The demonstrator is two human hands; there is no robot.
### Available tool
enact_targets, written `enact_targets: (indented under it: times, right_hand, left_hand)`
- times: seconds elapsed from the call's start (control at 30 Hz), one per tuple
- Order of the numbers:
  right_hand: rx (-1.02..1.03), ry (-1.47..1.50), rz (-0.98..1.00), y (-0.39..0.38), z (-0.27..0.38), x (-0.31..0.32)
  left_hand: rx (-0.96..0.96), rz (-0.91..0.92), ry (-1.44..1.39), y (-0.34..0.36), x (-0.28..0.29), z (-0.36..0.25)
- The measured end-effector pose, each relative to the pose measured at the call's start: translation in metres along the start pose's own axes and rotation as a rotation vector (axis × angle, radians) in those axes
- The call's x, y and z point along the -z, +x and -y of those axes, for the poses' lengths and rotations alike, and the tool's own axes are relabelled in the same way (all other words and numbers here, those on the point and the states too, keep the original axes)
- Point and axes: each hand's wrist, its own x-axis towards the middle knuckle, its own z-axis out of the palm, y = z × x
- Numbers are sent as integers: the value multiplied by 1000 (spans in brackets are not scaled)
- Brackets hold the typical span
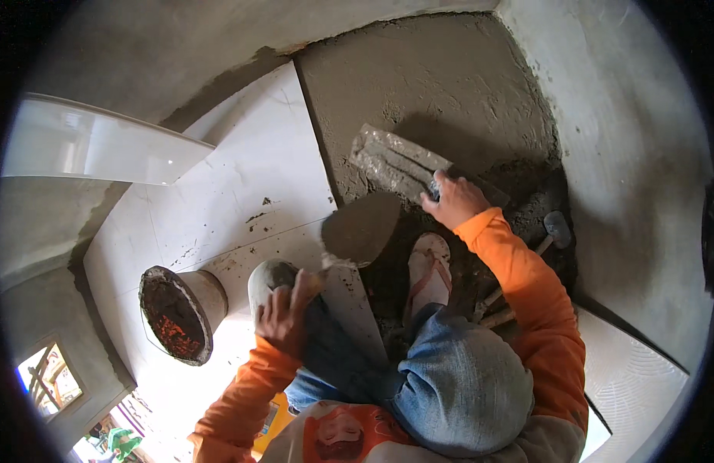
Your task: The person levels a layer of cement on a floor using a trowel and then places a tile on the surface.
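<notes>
My left hand (282, 318) is closed round the handle of a pointed trowel (362, 229), whose mortar-coated blade reaches over the edge of the white floor tiles (241, 204). Ahead and to the right, my right hand (459, 201) grips a long rectangular plastering trowel (395, 158), smeared with grey mortar. That tool lies over a bed of wet mortar (426, 77), smooth at the far end and rough and dark nearer my feet. Its handle is mostly hidden under my fingers.
A bucket (210, 297) caked with mortar stands tilted on the tiles at left. A rubber mallet (557, 229) rests by the right wall (627, 154). One glossy tile panel (102, 147) juts in at left; another tile (631, 378), ridged, lies at lower right. My sandalled foot (429, 270) is beside the mortar.
</notes>
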Motion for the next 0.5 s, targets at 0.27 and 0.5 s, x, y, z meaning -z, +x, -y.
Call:
enact_targets:
  times: [0.27, 0.5]
  right_hand:
    - [-78, 137, -64, 53, -48, -32]
    - [-46, 63, 178, 42, 13, -32]
  left_hand:
    - [548, -443, -114, -113, 28, 78]
    - [1416, -423, -535, -217, 28, 141]
